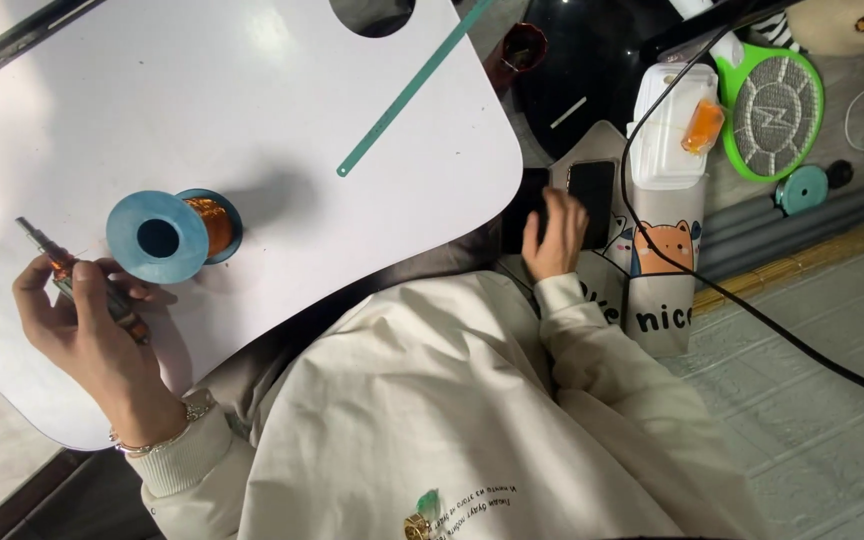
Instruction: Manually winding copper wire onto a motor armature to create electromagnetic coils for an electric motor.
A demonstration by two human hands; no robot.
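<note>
One white table with rounded corners [252, 90] fills the upper left, the biggest thing in view, with a dark oval cut-out at its far edge. The person's cream long-sleeved sweatshirt [472, 400] takes up the lower middle. To the right of the table stands one pale fabric bag printed with an orange cartoon animal [664, 262], and on top of it sits one white plastic box [667, 125]. Beside that lies one green racket-shaped insect swatter [774, 100]. One long thin teal strip [412, 90] lies slantwise over the table's far edge. One black cable [752, 310] runs across the floor.

On the table stands one blue plastic spool wound with copper wire [177, 232], lying on its side, just beside the left hand [87, 330]. That hand's fingers are curled tight around one slim dark metal tool with orange bands [82, 280], its tip pointing away across the table. The right hand [555, 235] is off the table, its fingers spread and resting on one black phone [592, 185] lying on the bag.
</note>
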